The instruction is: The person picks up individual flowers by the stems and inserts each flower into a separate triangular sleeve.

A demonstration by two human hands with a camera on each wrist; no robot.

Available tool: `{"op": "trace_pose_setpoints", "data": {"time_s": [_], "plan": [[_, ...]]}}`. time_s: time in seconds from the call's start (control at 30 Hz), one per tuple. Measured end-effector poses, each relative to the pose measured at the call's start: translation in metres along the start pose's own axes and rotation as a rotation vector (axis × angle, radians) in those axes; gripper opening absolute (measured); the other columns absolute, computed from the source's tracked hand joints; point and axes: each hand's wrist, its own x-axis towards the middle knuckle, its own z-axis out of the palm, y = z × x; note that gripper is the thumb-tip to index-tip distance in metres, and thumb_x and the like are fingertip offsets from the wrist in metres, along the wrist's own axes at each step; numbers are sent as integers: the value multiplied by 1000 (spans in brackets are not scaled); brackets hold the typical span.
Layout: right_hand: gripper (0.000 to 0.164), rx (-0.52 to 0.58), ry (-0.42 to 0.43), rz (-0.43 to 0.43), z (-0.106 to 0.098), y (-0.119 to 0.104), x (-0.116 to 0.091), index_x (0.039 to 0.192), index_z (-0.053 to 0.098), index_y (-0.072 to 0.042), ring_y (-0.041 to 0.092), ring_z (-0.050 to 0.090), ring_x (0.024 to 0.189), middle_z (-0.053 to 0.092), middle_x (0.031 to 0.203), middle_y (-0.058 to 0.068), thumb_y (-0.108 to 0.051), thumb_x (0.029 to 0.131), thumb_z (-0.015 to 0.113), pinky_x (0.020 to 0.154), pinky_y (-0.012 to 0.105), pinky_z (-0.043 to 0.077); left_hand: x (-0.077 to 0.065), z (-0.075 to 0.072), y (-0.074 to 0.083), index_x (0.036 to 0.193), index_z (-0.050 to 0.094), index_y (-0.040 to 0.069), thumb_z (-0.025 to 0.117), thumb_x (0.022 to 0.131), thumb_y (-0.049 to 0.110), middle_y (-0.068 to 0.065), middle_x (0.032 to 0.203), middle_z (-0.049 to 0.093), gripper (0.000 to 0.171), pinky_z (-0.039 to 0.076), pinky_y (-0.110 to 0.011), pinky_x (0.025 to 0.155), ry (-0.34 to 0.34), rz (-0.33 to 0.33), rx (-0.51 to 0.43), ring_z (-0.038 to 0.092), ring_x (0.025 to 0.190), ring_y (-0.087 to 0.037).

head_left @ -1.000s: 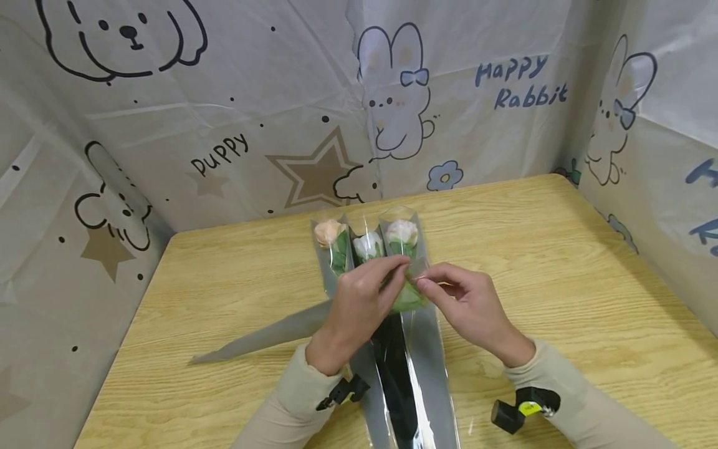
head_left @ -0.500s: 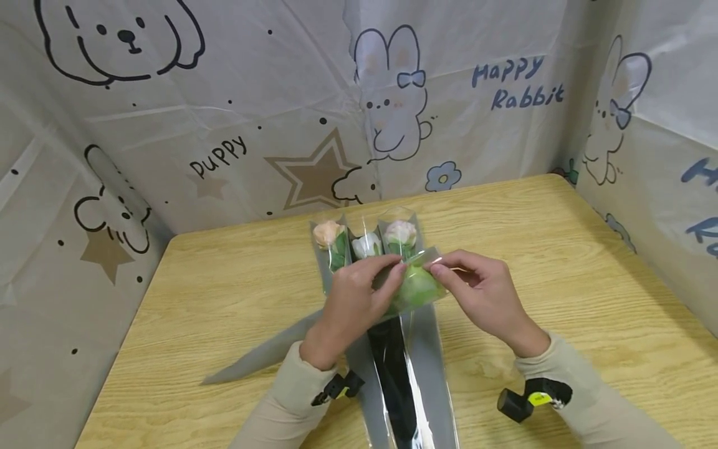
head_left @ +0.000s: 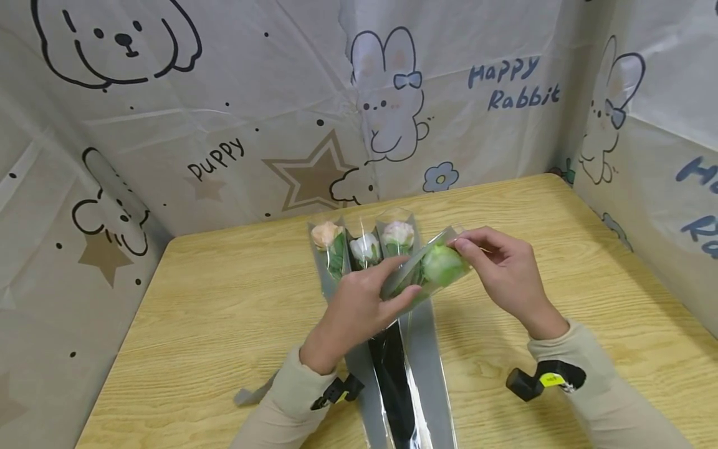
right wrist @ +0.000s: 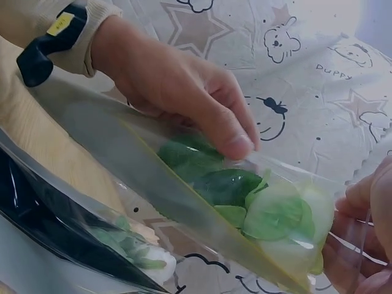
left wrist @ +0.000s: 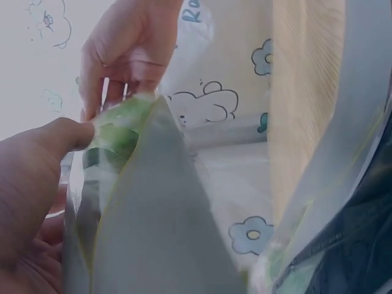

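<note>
A pale green artificial flower [head_left: 443,265] with dark green leaves lies in a clear-fronted grey sleeve [left wrist: 159,214], lifted above the table and tilted up to the right. My left hand [head_left: 356,308] holds this sleeve just below the bloom, thumb across the clear front [right wrist: 184,147] in the right wrist view. At the sleeve's mouth, my right hand [head_left: 507,274] pinches the clear film by thumb and fingertips. Below both hands lie wrapped flowers: a peach one [head_left: 327,236], a white one [head_left: 365,248] in a black sleeve [head_left: 392,380], and a pale pink one [head_left: 398,236].
The wooden table [head_left: 224,299] carries the three wrapped flowers, stems toward me. The lifted sleeve's narrow tail [head_left: 255,394] shows beside my left forearm. Printed cloth [head_left: 252,75] walls the back and both sides. A small camera sits on each wrist.
The green flower's sleeve has swung up and right, its bloom now in fuller view. My right hand has moved right and up with the film's edge. The tail has drawn in toward my left forearm.
</note>
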Motion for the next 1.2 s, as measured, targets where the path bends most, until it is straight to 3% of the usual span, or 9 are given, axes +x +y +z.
{"op": "trace_pose_setpoints", "data": {"time_s": [0.17, 0.37, 0.5, 0.63, 0.83, 0.93, 1.13, 1.2], "plan": [[10, 1, 23, 7, -1, -1, 1, 103, 74, 5, -5, 71, 92, 72, 100, -25, 3, 97, 67, 78, 11, 59, -2, 0, 2, 128, 68, 6, 77, 95, 29, -12, 96, 81, 41, 62, -27, 63, 20, -14, -23, 75, 72, -14], [20, 102, 220, -70, 0, 2, 6, 115, 63, 15, 2, 73, 97, 73, 109, -6, 3, 99, 61, 84, 15, 61, -1, -5, -1, 121, 70, 6, 77, 94, 25, -10, 88, 79, 33, 57, -20, 56, 87, -53, -86, 70, 64, -11], [25, 145, 288, -113, 1, 6, 9, 121, 55, 18, 6, 73, 97, 68, 114, -2, 3, 101, 58, 86, 17, 61, 1, -12, -7, 119, 70, 5, 78, 94, 23, -11, 87, 79, 32, 56, -19, 56, 156, -101, -161, 71, 65, -13], [23, 155, 339, -138, 1, 12, 9, 123, 54, 11, 6, 71, 97, 63, 115, -4, 3, 101, 55, 87, 16, 60, 5, -22, -19, 116, 71, 3, 79, 92, 19, -15, 85, 80, 30, 55, -19, 53, 250, -185, -243, 74, 63, -16], [23, 239, 343, -87, 2, 26, 9, 125, 54, -5, 10, 71, 88, 61, 113, 2, 1, 102, 55, 81, 18, 61, 10, -42, -47, 120, 69, 3, 76, 95, 20, -20, 90, 80, 30, 49, -14, 52, 356, -406, -352, 68, 63, -3], [22, 227, 331, -39, 3, 33, 9, 125, 53, -7, 10, 71, 86, 60, 112, 3, -1, 104, 54, 79, 17, 61, 10, -54, -64, 124, 68, 5, 74, 97, 25, -19, 92, 79, 34, 50, -14, 57, 420, -532, -404, 66, 66, 2], [23, 150, 321, 102, 3, 54, 8, 128, 49, -8, 4, 72, 83, 56, 112, -3, -14, 106, 55, 79, 16, 61, 3, -76, -102, 125, 62, 14, 72, 97, 40, 13, 82, 73, 39, 52, -18, 67, 541, -810, -500, 65, 72, 0], [24, 135, 323, 159, 1, 62, 7, 128, 48, -12, 3, 72, 83, 55, 112, -6, -20, 107, 55, 78, 16, 61, -2, -79, -113, 126, 59, 15, 71, 97, 42, 16, 84, 71, 41, 53, -19, 70, 559, -882, -520, 66, 76, -1]]}}
